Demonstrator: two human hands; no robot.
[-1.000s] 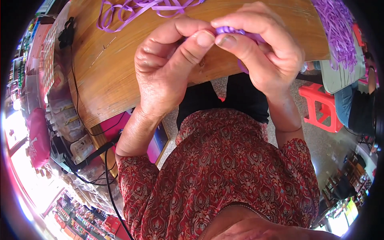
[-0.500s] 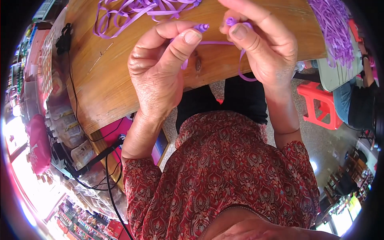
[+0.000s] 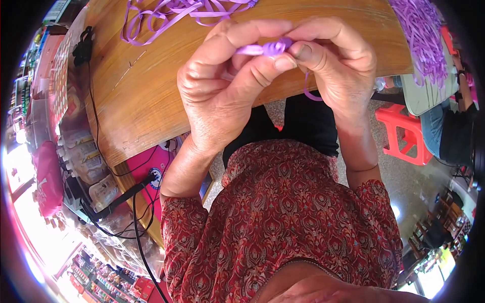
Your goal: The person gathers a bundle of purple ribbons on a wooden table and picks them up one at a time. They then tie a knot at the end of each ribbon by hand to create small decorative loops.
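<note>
Both my hands meet above the near part of the wooden table, working on one purple ribbon that is coiled into a small knot. My left hand pinches the knot between thumb and bent forefinger. From the other side, the thumb and forefinger of my right hand close on the knot's right end. A loop of the ribbon hangs beneath my right fingers. The other fingers of each hand curl behind and hide part of the ribbon.
A loose heap of purple ribbons lies on the wooden table. More purple ribbons hang over a pale table at right, where another person sits. A red stool stands on the floor. Black cables run down at left.
My left hand has moved right and slightly up, bringing the ribbon ends together. The two hands were apart before and now meet at the knot. My right forefinger has bent down.
</note>
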